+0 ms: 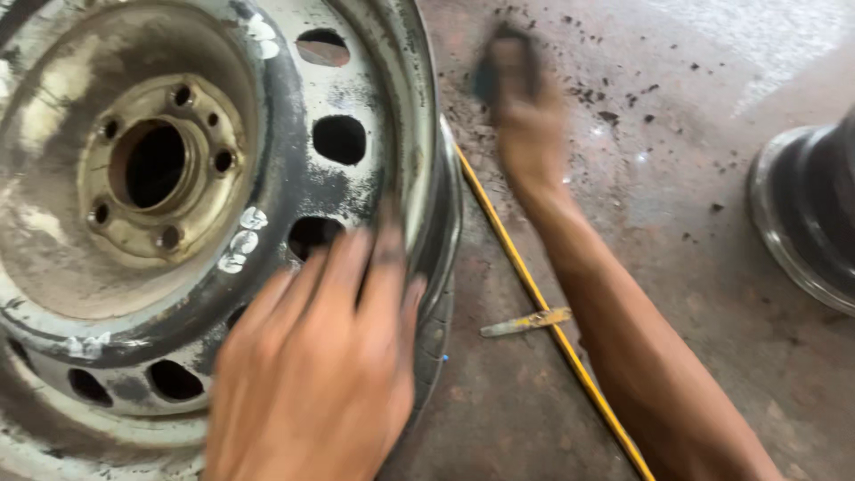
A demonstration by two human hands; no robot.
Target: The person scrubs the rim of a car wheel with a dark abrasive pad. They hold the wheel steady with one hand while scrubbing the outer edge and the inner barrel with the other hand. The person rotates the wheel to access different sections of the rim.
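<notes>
A worn steel wheel rim (267, 134) with a tan hub, round vent holes and white chalk marks fills the left of the view. My left hand (321, 365) lies flat on its lower right edge, fingers together and pointing up. My right hand (521, 107) is stretched out over the reddish concrete floor to the right of the rim, blurred by motion. It grips a small dark object (499, 62) whose kind I cannot tell.
A thin yellow hose or cable (543, 312) runs diagonally over the floor under my right forearm. A short dull metal tool (525, 322) lies beside it. Black crumbs are scattered at the upper middle. Part of another dark rim (806, 218) shows at the right edge.
</notes>
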